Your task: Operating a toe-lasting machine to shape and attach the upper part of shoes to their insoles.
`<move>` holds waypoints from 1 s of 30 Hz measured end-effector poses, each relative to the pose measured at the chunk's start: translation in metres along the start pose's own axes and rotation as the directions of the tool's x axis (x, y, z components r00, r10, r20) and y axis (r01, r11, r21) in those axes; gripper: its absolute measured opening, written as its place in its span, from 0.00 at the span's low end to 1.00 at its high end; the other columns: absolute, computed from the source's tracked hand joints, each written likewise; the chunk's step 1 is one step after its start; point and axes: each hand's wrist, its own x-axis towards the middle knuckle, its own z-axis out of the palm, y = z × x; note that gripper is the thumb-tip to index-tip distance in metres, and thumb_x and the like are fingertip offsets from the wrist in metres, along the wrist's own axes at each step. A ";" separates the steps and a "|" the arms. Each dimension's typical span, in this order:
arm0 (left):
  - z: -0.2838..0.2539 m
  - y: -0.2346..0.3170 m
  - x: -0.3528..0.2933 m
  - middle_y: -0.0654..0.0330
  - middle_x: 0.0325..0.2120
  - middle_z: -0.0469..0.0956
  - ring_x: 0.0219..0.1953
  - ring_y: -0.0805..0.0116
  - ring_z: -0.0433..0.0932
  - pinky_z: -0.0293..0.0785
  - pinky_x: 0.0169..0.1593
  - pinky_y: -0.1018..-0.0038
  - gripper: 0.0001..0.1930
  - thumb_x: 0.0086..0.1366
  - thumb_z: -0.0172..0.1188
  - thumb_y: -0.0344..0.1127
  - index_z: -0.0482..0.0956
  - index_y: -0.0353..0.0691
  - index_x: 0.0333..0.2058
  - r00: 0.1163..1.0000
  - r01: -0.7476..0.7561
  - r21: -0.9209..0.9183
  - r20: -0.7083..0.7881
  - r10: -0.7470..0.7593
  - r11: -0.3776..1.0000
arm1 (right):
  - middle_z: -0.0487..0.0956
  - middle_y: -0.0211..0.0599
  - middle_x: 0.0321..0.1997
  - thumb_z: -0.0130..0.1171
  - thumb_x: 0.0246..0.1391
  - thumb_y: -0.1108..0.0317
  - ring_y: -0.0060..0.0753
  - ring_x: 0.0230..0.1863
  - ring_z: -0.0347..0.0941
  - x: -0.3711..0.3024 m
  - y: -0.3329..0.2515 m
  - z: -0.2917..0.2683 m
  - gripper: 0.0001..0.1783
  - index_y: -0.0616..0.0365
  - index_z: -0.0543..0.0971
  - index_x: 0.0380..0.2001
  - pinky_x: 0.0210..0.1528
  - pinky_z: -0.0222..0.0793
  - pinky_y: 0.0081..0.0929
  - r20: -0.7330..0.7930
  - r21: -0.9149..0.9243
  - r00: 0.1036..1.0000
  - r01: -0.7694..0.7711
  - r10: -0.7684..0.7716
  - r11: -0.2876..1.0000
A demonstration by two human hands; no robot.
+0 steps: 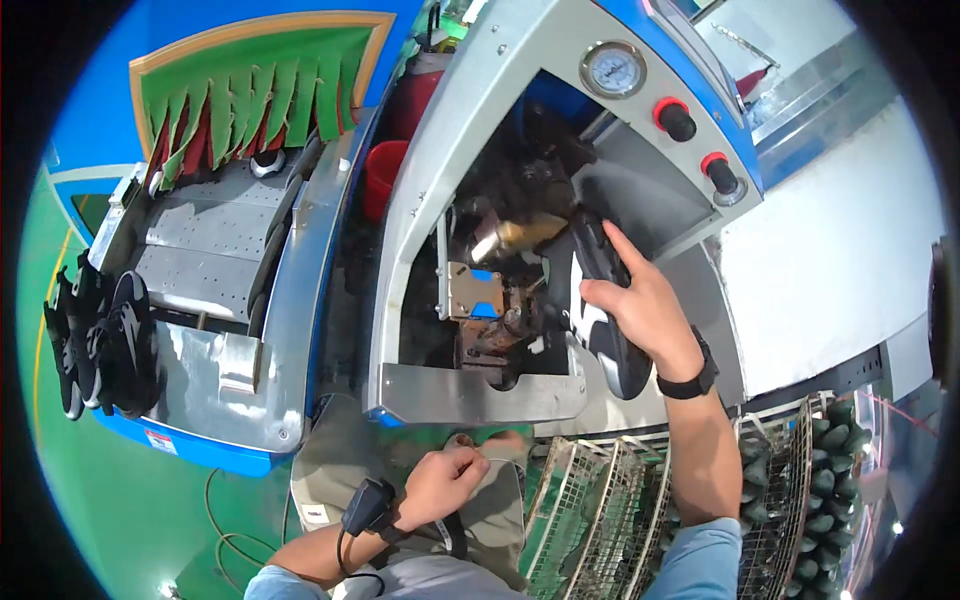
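Observation:
My right hand [640,300] grips a black shoe [622,368] with white patches, thumb and fingers pressed on its side. The shoe is tilted lengthwise at the right side of the opening of a grey machine [470,393]. Inside that opening stand a metal clamp block [474,290] with a blue insert and a brass-coloured part [530,232], partly smeared by motion. My left hand [442,488] is curled into a loose fist above my lap, apart from the machine, and nothing shows in it.
A pressure gauge [613,69] and two black-and-red knobs [675,119] sit on the machine's face. To the left, a conveyor [200,250] runs under a green strip curtain [255,95]; black shoes [130,345] stand at its edge. Wire racks [600,500] and dark green shoe lasts [825,490] are at lower right.

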 end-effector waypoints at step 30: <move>0.032 0.035 -0.003 0.60 0.38 0.82 0.37 0.76 0.78 0.74 0.41 0.78 0.17 0.71 0.57 0.31 0.77 0.35 0.56 0.987 -0.157 -0.305 -0.003 0.163 0.939 | 0.72 0.45 0.66 0.60 0.52 0.79 0.30 0.61 0.72 -0.133 0.088 0.047 0.46 0.70 0.55 0.73 0.62 0.66 0.26 -0.209 0.764 0.978 0.176 -0.021 0.621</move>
